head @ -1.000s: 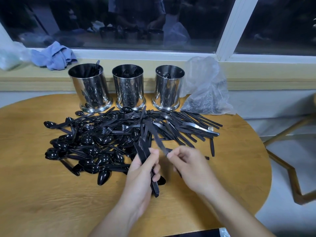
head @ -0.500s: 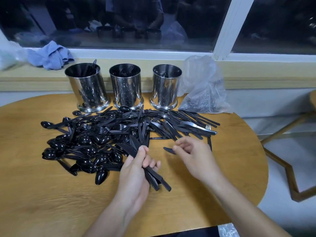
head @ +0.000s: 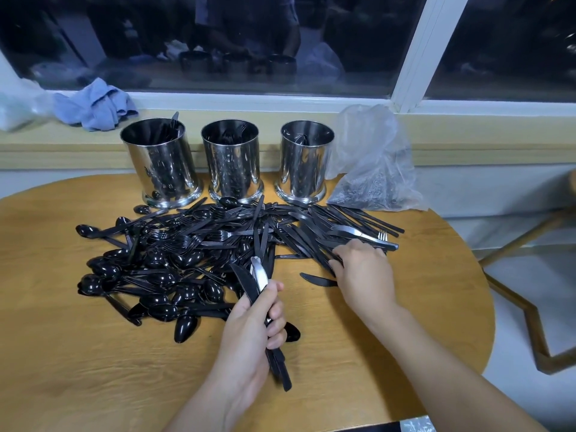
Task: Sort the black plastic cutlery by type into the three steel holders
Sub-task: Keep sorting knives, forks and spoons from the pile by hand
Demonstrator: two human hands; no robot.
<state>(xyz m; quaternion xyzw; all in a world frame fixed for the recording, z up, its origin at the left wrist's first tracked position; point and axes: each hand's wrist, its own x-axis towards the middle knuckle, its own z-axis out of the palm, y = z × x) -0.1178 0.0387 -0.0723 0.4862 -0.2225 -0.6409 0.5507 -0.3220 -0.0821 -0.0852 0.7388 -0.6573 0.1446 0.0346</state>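
table [head: 62, 369], round, wood, near edge at 6 o'clock and right rim curving away at 3 o'clock; bare wood at 7 to 8 o'clock gives the widest room for moving. blue cloth [head: 95, 104] on the sill at 10 o'clock, apart from the work. left holder [head: 162, 163], middle holder [head: 232, 163] and right holder [head: 304, 162], steel, in a row at 12 o'clock, each with a few black pieces inside; types inside too dark to tell. cutlery pile [head: 187, 254], mixed spoons, forks and knives, spread just before the holders, spoons mostly toward 9 o'clock, knives toward 2 o'clock. left hand [head: 252, 332], fingers curled tight round a knife bundle [head: 265, 307], blades up toward 12 o'clock, handles out below the fist. loose knife [head: 318, 279] lying alone between the hands. right hand [head: 364, 275], palm down on the knife end of the pile; fingertips hidden, so whether it pinches a piece cannot be told. plastic bag [head: 374, 169] at 1 o'clock, just beside the right holder. advice: judged best to draw single knives by the handle, lay them parallel into the bundle, keep blades one way, and avoid sweeping pieces toward the 3 o'clock rim.
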